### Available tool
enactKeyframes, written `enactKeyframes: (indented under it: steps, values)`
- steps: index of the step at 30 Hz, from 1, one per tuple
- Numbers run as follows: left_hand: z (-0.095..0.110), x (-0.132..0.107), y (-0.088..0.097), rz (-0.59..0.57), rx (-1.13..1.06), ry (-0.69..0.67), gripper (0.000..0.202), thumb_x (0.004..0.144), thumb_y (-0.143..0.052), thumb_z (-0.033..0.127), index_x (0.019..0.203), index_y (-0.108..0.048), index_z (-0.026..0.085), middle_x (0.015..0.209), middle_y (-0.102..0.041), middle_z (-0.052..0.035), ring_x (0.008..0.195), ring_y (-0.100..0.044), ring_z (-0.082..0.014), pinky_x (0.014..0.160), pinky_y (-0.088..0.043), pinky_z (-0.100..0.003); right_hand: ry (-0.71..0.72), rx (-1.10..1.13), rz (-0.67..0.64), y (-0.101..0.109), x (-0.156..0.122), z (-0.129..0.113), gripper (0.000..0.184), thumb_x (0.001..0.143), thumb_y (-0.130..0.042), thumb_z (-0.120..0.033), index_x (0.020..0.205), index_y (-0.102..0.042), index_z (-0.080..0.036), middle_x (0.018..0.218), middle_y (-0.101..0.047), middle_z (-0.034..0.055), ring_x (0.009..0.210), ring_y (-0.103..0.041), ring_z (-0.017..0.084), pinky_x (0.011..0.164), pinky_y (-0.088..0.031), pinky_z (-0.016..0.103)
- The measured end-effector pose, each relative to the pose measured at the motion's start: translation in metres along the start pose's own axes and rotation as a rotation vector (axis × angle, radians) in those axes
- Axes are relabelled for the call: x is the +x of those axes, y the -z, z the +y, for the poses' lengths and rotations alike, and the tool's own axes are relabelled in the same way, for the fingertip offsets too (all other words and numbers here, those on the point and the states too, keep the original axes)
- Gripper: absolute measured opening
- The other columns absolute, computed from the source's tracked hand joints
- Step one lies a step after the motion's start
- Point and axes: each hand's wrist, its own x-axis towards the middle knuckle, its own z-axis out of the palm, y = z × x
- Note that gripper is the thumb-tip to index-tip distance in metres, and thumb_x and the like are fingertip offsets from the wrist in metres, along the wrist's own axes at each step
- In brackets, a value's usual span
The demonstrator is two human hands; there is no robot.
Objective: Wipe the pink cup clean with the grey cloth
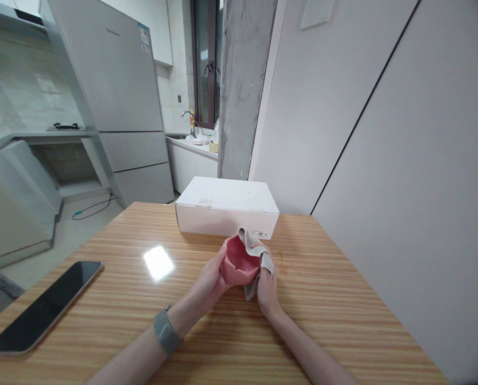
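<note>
Pink bowl (239, 262) at lower centre of the frame is held between 2 hands, just above the wooden table (327, 278). The left hand (209, 274), a grey watch band (167, 330) at its wrist, curls round the outside, cradling the bowl so its hollow tips toward the person. The right hand (268, 283) presses a beige cloth (252, 286) against the right rim, its fingers closed over the fabric. A white box (226, 206) stands just behind them, and a black smartphone (42, 307) lies well aside at lower left, clear of the hands.
</note>
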Motion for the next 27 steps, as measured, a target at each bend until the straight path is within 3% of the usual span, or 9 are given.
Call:
enactKeyframes:
  steps: [3, 5, 9, 16, 21, 27]
  values:
    - [0.005, -0.002, 0.004, 0.007, 0.149, 0.134, 0.05, 0.085, -0.05, 0.053, 0.123, -0.055, 0.022, 0.119, -0.064, -0.0096, 0.101, -0.064, -0.0259, 0.077, -0.056, -0.036, -0.098, 0.071, 0.018, 0.01, 0.011, 0.004, 0.031, 0.083, -0.05, -0.051, 0.091, -0.064, -0.023, 0.088, -0.069, 0.0018, 0.096, -0.06, 0.022, 0.091, -0.043, 0.034]
    - [0.011, -0.003, 0.011, -0.022, 0.259, 0.258, 0.06, 0.082, -0.044, 0.063, 0.122, -0.056, 0.02, 0.107, -0.069, -0.0123, 0.084, -0.068, -0.0269, 0.062, -0.058, -0.036, -0.194, 0.139, -0.053, 0.016, 0.018, 0.005, 0.032, 0.082, -0.051, -0.051, 0.088, -0.064, -0.022, 0.089, -0.07, 0.0018, 0.091, -0.062, 0.022, 0.085, -0.046, 0.034]
    - [0.02, -0.004, 0.024, -0.122, 0.323, 0.375, 0.06, 0.081, -0.045, 0.062, 0.12, -0.058, 0.018, 0.102, -0.069, -0.0132, 0.079, -0.069, -0.0263, 0.053, -0.057, -0.032, -0.28, 0.167, -0.201, 0.022, 0.025, 0.007, 0.032, 0.079, -0.056, -0.051, 0.082, -0.066, -0.02, 0.084, -0.07, 0.0015, 0.083, -0.064, 0.022, 0.078, -0.047, 0.032]
    - [0.016, 0.001, 0.027, -0.028, 0.291, 0.333, 0.051, 0.082, -0.05, 0.052, 0.114, -0.06, 0.014, 0.103, -0.069, -0.013, 0.075, -0.069, -0.0236, 0.058, -0.059, -0.036, -0.239, 0.107, -0.186, 0.021, 0.025, 0.001, 0.025, 0.078, -0.058, -0.045, 0.083, -0.067, -0.023, 0.083, -0.071, 0.0009, 0.086, -0.063, 0.023, 0.082, -0.046, 0.034]
    - [0.012, -0.001, 0.019, 0.055, 0.234, 0.256, 0.049, 0.083, -0.053, 0.048, 0.117, -0.056, 0.013, 0.104, -0.069, -0.0135, 0.078, -0.069, -0.0246, 0.064, -0.059, -0.039, -0.171, 0.07, -0.061, 0.015, 0.019, 0.001, 0.025, 0.078, -0.056, -0.046, 0.085, -0.066, -0.024, 0.089, -0.07, 0.0011, 0.094, -0.06, 0.022, 0.09, -0.043, 0.034]
    - [-0.001, -0.002, 0.012, 0.03, 0.135, 0.132, 0.047, 0.083, -0.06, 0.04, 0.119, -0.054, 0.011, 0.111, -0.067, -0.0164, 0.089, -0.069, -0.027, 0.076, -0.057, -0.042, -0.009, 0.008, 0.122, 0.0, -0.004, 0.001, 0.03, 0.084, -0.047, -0.049, 0.079, -0.063, -0.023, 0.071, -0.067, 0.0001, 0.092, -0.061, 0.019, 0.091, -0.042, 0.035]
